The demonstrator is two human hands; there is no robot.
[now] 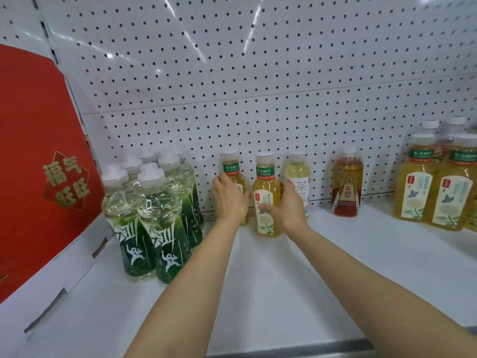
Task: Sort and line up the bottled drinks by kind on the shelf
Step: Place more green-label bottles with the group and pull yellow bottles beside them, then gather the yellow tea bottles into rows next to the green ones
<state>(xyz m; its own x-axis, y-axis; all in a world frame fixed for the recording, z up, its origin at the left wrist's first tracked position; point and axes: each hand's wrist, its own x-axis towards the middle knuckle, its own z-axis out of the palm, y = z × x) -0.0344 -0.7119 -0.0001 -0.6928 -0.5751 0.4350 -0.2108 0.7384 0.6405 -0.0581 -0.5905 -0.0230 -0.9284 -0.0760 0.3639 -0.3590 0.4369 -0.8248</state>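
Both bare arms reach forward over the white shelf (271, 293) toward the pegboard back wall (232, 99).

The left hand (229, 200) lies against the front of a small yellow tea bottle (233, 174) with a green neck band. The fingers curve around the bottle's body, and the hand covers most of the label. The bottle stands upright, close to the back wall.

The right hand (286, 208) grips a second yellow tea bottle (265, 195) of the same kind. The thumb crosses the front of the label and the fingers wrap behind the right side. This bottle stands upright on the shelf, just right of the left hand and slightly forward of the first bottle.

Directly behind the right hand stands a pale bottle (298, 174) with a white label, partly hidden by the fingers. Further right of that hand, well apart, stands a red-labelled bottle (347, 184). At the far right stands a group of larger yellow tea bottles (438, 184).

Left of the left hand, a cluster of green-labelled bottles (152, 215) stands in rows. Beyond the cluster leans a red box (38, 164).
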